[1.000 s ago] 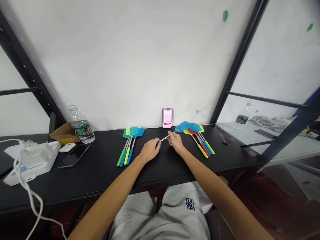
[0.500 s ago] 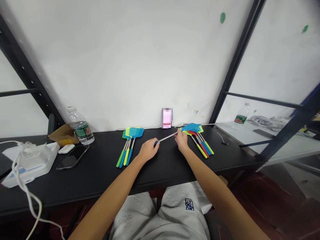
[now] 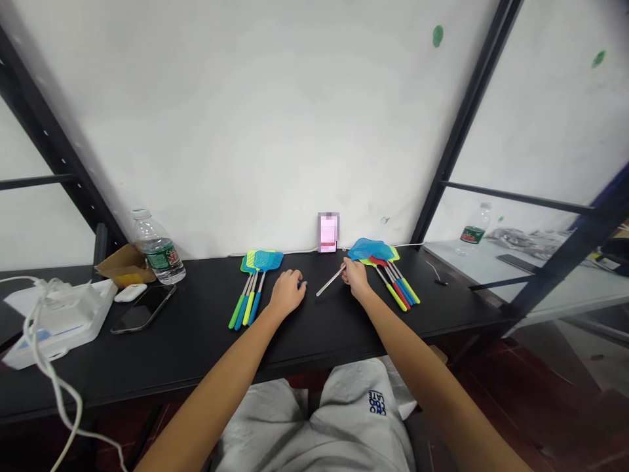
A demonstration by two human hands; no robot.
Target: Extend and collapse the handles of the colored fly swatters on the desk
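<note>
My right hand is closed around the metal rod of a fly swatter near its blue mesh head. The rod's bare end points down and left, toward the tabletop. Across a gap, my left hand is curled with a bit of blue handle showing at its fingertips; most of it is hidden. To the left lies a fanned group of fly swatters with green, blue and yellow handles. Another group of swatters, with yellow, red and blue handles, lies right of my right hand, partly under the blue head.
A phone with a lit screen leans on the wall. A water bottle, a cardboard box, a white earbud case, a dark phone and a power strip with cables occupy the left. A short cable lies right.
The rod has come apart from the blue handle in my left hand. My left hand has shifted slightly left, and the rod has swung to point more downward.
</note>
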